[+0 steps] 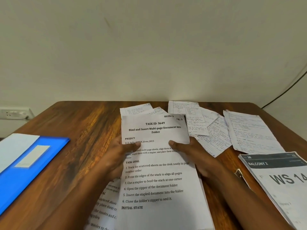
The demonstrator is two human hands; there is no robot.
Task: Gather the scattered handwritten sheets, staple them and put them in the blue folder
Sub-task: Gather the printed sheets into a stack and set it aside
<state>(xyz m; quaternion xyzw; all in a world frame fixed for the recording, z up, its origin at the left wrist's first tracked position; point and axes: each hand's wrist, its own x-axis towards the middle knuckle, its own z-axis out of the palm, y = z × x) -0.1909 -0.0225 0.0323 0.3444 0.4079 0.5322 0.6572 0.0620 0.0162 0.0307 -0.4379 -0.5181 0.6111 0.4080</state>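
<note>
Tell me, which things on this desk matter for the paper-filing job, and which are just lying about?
For the job:
handwritten sheets, scattered at the far side
blue folder, at the left, closed
No stapler shows.

Just lying about:
printed task sheet, held in both hands
WS 14 sign sheet
wall socket

Printed task sheet held at frame centre, both hands gripping its side edges w/ thumbs on top: left hand, right hand. Handwritten sheets fanned, overlapping, centre-right near wall, on wooden table. Blue folder at left edge, closed, flat. Printed pages marked "WS 14" lower right. Wall socket left.
</note>
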